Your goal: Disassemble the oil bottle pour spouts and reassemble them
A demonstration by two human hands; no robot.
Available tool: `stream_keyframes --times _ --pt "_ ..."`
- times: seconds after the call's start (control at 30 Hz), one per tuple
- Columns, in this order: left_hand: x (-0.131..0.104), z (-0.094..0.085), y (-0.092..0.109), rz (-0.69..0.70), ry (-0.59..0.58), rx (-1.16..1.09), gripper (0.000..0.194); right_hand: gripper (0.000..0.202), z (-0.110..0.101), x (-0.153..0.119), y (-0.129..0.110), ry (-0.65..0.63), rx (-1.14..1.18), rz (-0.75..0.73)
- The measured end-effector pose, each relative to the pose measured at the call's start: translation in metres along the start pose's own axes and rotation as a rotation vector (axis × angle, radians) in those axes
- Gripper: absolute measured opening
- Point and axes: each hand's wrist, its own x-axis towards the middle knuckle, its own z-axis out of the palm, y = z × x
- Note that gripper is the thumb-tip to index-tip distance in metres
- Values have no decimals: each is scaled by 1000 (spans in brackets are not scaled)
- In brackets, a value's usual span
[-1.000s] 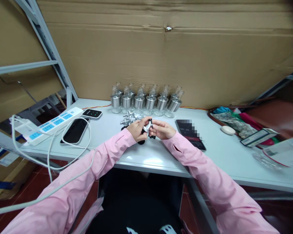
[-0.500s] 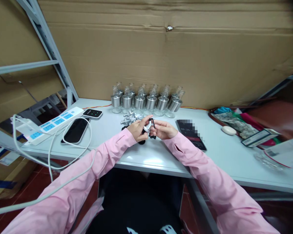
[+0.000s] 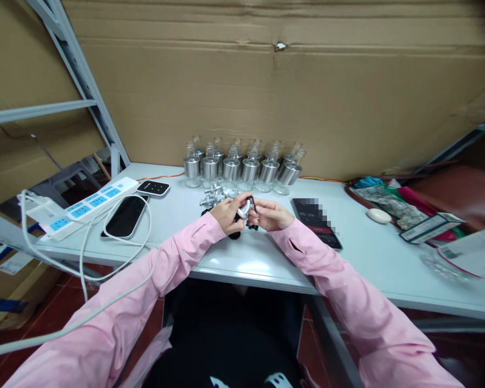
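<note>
My left hand (image 3: 227,216) is closed around a small rounded silver metal fitting (image 3: 243,212), holding it just above the table. My right hand (image 3: 275,216) pinches a thin black bent piece (image 3: 253,202) against the fitting's right side. Fingers cover much of both parts, so I cannot tell how they join. Beyond my left hand lies a pile of silver metal fittings (image 3: 215,194). Some black round parts (image 3: 235,235) rest on the table below that hand, partly hidden. Two rows of glass bottles with steel sleeves (image 3: 250,170) stand behind.
At left are a white power strip (image 3: 99,202), a dark phone (image 3: 125,217), a small black-and-white device (image 3: 153,188) and looped white cables (image 3: 82,258). A phone with a timer (image 3: 313,218) lies at right, and farther over a white oval object (image 3: 379,216) and a small box (image 3: 431,228).
Both hands stay almost in place around the fitting and the black piece. Only very slight finger movement shows.
</note>
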Motion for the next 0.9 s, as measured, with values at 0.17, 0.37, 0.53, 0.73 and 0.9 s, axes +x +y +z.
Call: stream_keyframes --times 0.17,0.37,0.53,0.73,0.9 --pt "0 0 -1 -14 -4 15 64 32 4 -1 -1 -29 26 1" --pt "-1 3 -2 -9 25 6 64 30 7 -2 -3 -53 39 -1" --pt "-1 1 -3 31 8 8 64 30 5 -2 -2 -40 21 2" --pt "-1 0 -3 14 15 23 64 37 -1 0 2 -40 19 22" --pt "-2 3 -3 3 -1 22 63 33 -3 1 4 -36 -17 10"
